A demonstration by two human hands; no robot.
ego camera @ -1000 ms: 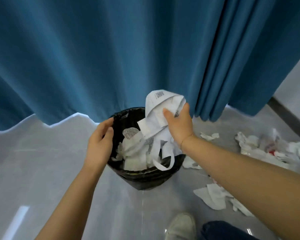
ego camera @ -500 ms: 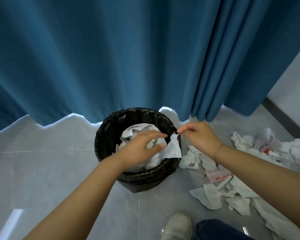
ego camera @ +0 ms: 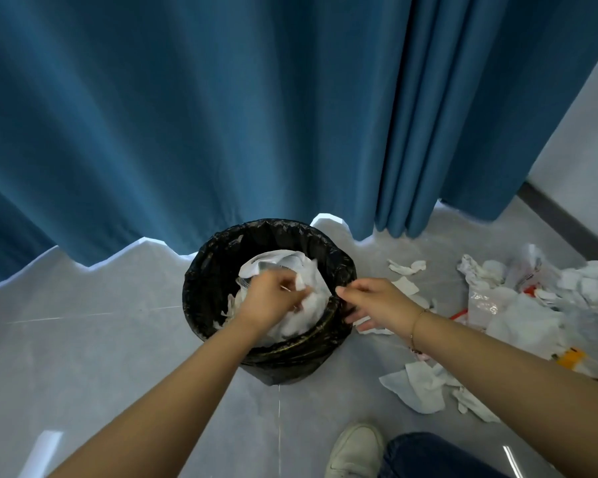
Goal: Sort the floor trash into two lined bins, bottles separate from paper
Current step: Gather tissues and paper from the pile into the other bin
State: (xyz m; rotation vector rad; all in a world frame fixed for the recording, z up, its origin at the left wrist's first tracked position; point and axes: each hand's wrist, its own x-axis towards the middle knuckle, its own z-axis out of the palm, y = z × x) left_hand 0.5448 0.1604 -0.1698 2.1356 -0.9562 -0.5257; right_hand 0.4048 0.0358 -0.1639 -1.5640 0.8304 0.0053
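Left hand (ego camera: 273,298) is down in the black-lined bin (ego camera: 221,270), fingers curled on the white paper (ego camera: 290,263) heaped inside. Right hand (ego camera: 377,305) sits just to its right, over the bin's near rim, fingers bent at the liner edge; whether it pinches the liner is hard to tell. A thin bracelet (ego camera: 416,322) circles that wrist. To the right of the right hand, torn paper scraps and plastic bags (ego camera: 518,305) litter the grey floor (ego camera: 101,357). Blue curtain (ego camera: 221,115) hangs beyond both hands. Below them, a white shoe (ego camera: 354,450).
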